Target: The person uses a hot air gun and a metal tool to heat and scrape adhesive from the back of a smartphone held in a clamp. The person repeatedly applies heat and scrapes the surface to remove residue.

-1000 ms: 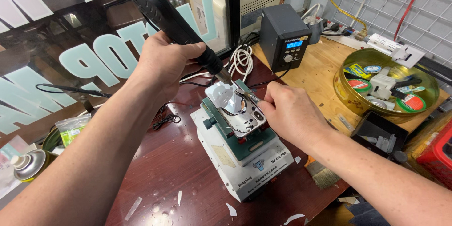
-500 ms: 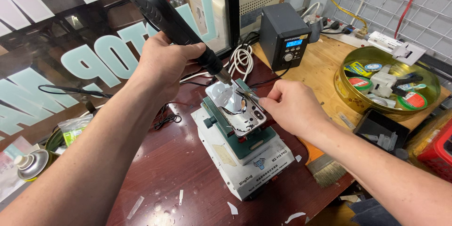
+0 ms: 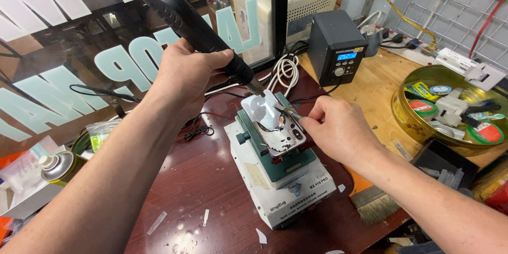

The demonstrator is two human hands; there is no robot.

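Heating step, I'd say: left hand (image 3: 186, 71) grips the hot-air wand (image 3: 193, 18) over the clamped phone (image 3: 272, 124), right hand (image 3: 334, 129) pinches tweezers (image 3: 288, 112) there, needing a gentle lift.

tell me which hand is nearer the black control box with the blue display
Right. The right hand, holding tweezers, sits just below and in front of the control box; the left hand, gripping the black heat tool, is farther left.
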